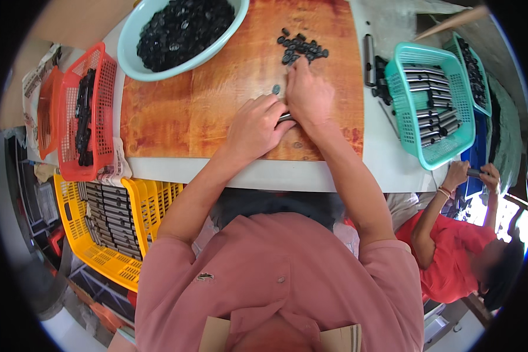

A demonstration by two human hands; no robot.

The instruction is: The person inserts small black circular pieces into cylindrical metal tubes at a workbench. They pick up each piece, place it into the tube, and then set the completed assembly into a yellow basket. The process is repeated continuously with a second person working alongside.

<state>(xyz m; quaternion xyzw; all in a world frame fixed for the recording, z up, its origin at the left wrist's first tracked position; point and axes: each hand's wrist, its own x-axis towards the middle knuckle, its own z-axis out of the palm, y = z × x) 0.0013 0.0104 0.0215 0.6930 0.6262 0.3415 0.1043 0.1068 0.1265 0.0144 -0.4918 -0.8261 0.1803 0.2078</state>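
Observation:
My left hand point(255, 126) is closed round a short metal tube point(285, 117), low on the wooden board. Only the tube's silvery and dark end shows beside the thumb. My right hand point(308, 94) reaches forward past it, slightly blurred, with its fingers drawn together at the near edge of a loose pile of small black plastic caps point(302, 47). What the right fingertips pinch, if anything, is hidden. One single cap point(276, 89) lies apart from the pile, just beyond my left knuckles.
A pale blue basin point(185, 71) full of black parts stands at the far left of the board point(158, 117). Right is a green basket point(431, 154) of metal tubes; left are a red basket point(102, 76) and a yellow crate point(100, 264). A co-worker's hands point(472, 176) hold a tube.

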